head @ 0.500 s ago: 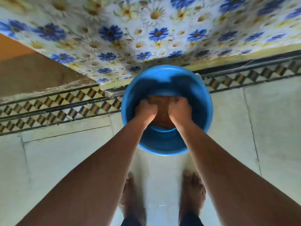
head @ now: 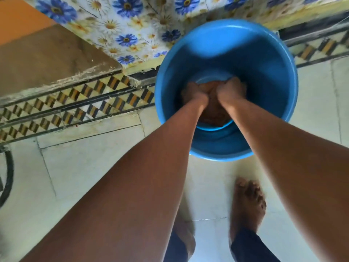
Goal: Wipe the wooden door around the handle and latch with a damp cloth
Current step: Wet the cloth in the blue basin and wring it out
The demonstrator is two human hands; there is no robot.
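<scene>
A blue plastic bucket (head: pixel 264 59) stands on the pale tiled floor in front of me. Deep inside it lies a brown cloth (head: pixel 212 110). My left hand (head: pixel 192 94) and my right hand (head: pixel 231 89) are both down in the bucket, side by side, fingers closed on the upper part of the cloth. Both forearms reach in over the near rim. The wooden door, its handle and its latch are not in view.
A floral blue-and-yellow sheet (head: pixel 132 25) hangs behind the bucket. A patterned tile border (head: pixel 75 103) runs along the wall base. My bare feet (head: pixel 247 203) stand just behind the bucket. A dark curved object (head: pixel 7 173) sits at the left edge.
Both hands have gone deeper into the bucket with the cloth. The camera has moved closer and shifted left, so the bucket now looks larger and sits further right.
</scene>
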